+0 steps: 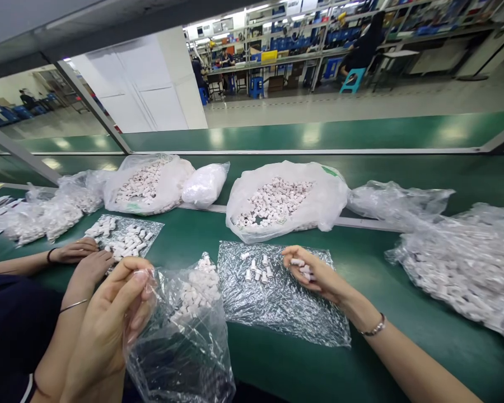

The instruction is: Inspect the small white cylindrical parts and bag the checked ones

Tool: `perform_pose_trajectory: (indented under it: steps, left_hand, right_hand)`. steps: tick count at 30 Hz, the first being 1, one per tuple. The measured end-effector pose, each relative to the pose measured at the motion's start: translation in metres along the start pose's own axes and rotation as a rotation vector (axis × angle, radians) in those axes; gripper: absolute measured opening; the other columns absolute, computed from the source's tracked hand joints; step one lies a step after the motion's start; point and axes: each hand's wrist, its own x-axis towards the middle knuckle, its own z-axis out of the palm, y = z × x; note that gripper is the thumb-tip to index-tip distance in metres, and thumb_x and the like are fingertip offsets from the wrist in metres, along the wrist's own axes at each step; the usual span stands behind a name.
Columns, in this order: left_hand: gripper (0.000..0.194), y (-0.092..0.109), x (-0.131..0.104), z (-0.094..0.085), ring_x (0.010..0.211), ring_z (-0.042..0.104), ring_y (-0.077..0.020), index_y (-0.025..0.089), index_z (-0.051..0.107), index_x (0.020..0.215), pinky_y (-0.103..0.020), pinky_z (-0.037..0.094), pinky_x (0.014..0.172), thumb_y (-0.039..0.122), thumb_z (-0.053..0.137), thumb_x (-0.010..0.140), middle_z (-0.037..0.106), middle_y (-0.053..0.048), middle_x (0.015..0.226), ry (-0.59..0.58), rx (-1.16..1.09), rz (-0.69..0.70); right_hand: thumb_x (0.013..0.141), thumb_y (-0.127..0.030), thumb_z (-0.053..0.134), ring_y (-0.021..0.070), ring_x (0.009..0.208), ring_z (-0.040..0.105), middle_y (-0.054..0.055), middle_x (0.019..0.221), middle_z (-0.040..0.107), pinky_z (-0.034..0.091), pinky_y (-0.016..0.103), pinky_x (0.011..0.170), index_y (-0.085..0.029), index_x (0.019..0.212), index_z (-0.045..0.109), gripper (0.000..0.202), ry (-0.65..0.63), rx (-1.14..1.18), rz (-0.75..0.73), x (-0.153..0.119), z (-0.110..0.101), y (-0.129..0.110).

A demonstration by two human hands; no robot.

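Observation:
My left hand (124, 302) pinches the edge of a clear plastic bag (180, 358), which hangs over the near side of the bench. White plastic fittings (199, 288) are heaped in the bag's upper part and by its far end. My right hand (319, 274), with a bracelet on the wrist, curls around a few of the same small white fittings (304, 270). Below it lies a crinkled clear plastic sheet (277, 308). On that sheet, left of my right hand, several loose white fittings (258, 270) stand or lie in a small group.
Behind the sheet sits an open bag of fittings (277, 201); another open bag (140, 184) is further left. Full clear bags (466, 274) crowd the right side. At left, a co-worker's hands (84, 260) are beside fittings on a second sheet (153, 226). A metal frame post (94, 106) rises behind.

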Motion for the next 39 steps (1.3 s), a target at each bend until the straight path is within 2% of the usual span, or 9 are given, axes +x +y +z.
perform_pose_trajectory:
  steps: [7, 11, 15, 20, 23, 26, 31, 34, 39]
  left_hand:
    - [0.027, -0.001, -0.002, -0.002, 0.033, 0.032, 0.0005, 0.021, 0.059, 0.087, -0.003, 0.026, 0.027, 0.041, 0.076, 0.080, 0.047, 0.009, 0.058, -0.011, -0.027, 0.004]
    - [0.024, -0.002, -0.001, -0.004, 0.034, 0.031, 0.0006, 0.021, 0.058, 0.087, -0.004, 0.026, 0.029, 0.040, 0.072, 0.084, 0.048, 0.009, 0.059, -0.023, -0.013, 0.022]
    - [0.022, 0.005, 0.001, 0.005, 0.033, 0.033, -0.0008, 0.021, 0.058, 0.089, -0.007, 0.025, 0.028, 0.041, 0.067, 0.087, 0.052, 0.008, 0.063, -0.096, 0.097, 0.084]
    - [0.018, 0.019, 0.004, 0.024, 0.037, 0.037, -0.0025, 0.020, 0.060, 0.093, -0.011, 0.029, 0.034, 0.038, 0.064, 0.090, 0.054, 0.005, 0.064, -0.316, 0.325, 0.140]
    - [0.014, 0.023, 0.003, 0.030, 0.049, 0.047, -0.0062, 0.020, 0.063, 0.094, -0.012, 0.036, 0.044, 0.034, 0.063, 0.090, 0.054, 0.004, 0.063, -0.366, 0.473, 0.210]
    - [0.014, 0.022, 0.004, 0.025, 0.053, 0.051, -0.0066, 0.021, 0.063, 0.093, -0.012, 0.039, 0.048, 0.035, 0.063, 0.091, 0.057, 0.003, 0.065, -0.349, 0.519, 0.251]
    - [0.022, 0.015, 0.011, 0.001, 0.031, 0.033, -0.0019, 0.020, 0.061, 0.093, -0.012, 0.024, 0.030, 0.041, 0.065, 0.088, 0.056, 0.006, 0.059, -0.235, 0.374, 0.148]
    - [0.022, 0.007, 0.012, -0.005, 0.033, 0.044, -0.0056, 0.020, 0.060, 0.093, -0.015, 0.035, 0.033, 0.041, 0.066, 0.087, 0.058, 0.005, 0.059, -0.186, 0.345, 0.144]
    - [0.026, -0.009, 0.008, 0.015, 0.047, 0.049, -0.0098, 0.021, 0.060, 0.094, -0.020, 0.041, 0.045, 0.047, 0.056, 0.093, 0.053, 0.004, 0.065, -0.341, 0.401, 0.058]
  right_hand:
    - [0.098, -0.048, 0.052, 0.0220, 0.073, 0.058, 0.006, 0.092, 0.065, 0.044, 0.035, 0.065, -0.023, 0.114, 0.062, 0.032, -0.036, -0.779, -0.207, 0.013, 0.023, 0.016]
    - [0.101, -0.052, 0.043, 0.0182, 0.065, 0.054, 0.003, 0.079, 0.062, 0.041, 0.030, 0.059, -0.021, 0.095, 0.060, 0.036, 0.038, -0.568, -0.162, 0.010, 0.020, 0.004]
    - [0.103, -0.049, 0.041, 0.0121, 0.051, 0.043, -0.002, 0.067, 0.054, 0.032, 0.025, 0.047, -0.024, 0.093, 0.057, 0.032, 0.139, -0.270, -0.222, -0.013, 0.034, -0.077]
    - [0.098, -0.033, 0.056, 0.0155, 0.061, 0.057, 0.004, 0.084, 0.068, 0.042, 0.028, 0.049, -0.021, 0.101, 0.064, 0.015, -0.216, -0.936, -0.833, -0.026, 0.123, -0.158]
    - [0.085, -0.010, 0.057, 0.0254, 0.075, 0.063, 0.015, 0.089, 0.071, 0.049, 0.037, 0.055, -0.012, 0.094, 0.069, 0.015, -0.267, -1.371, -0.969, 0.001, 0.192, -0.143]
    - [0.082, -0.012, 0.063, 0.0350, 0.100, 0.061, 0.019, 0.115, 0.069, 0.053, 0.048, 0.074, -0.010, 0.102, 0.070, 0.022, -0.302, -1.576, -0.899, 0.027, 0.218, -0.126]
    - [0.104, -0.034, 0.044, 0.0171, 0.089, 0.062, 0.006, 0.097, 0.069, 0.053, 0.029, 0.074, -0.016, 0.108, 0.064, 0.027, -0.386, -0.896, -1.045, 0.016, 0.138, -0.134]
    - [0.103, -0.023, 0.045, 0.0146, 0.080, 0.061, 0.003, 0.089, 0.066, 0.052, 0.028, 0.070, -0.020, 0.106, 0.062, 0.018, -0.030, -0.581, -0.788, 0.010, 0.079, -0.111]
    - [0.103, -0.025, 0.042, 0.0207, 0.094, 0.060, 0.007, 0.105, 0.062, 0.052, 0.037, 0.080, -0.024, 0.108, 0.062, 0.021, 0.010, -0.460, -0.512, 0.024, 0.047, -0.057]
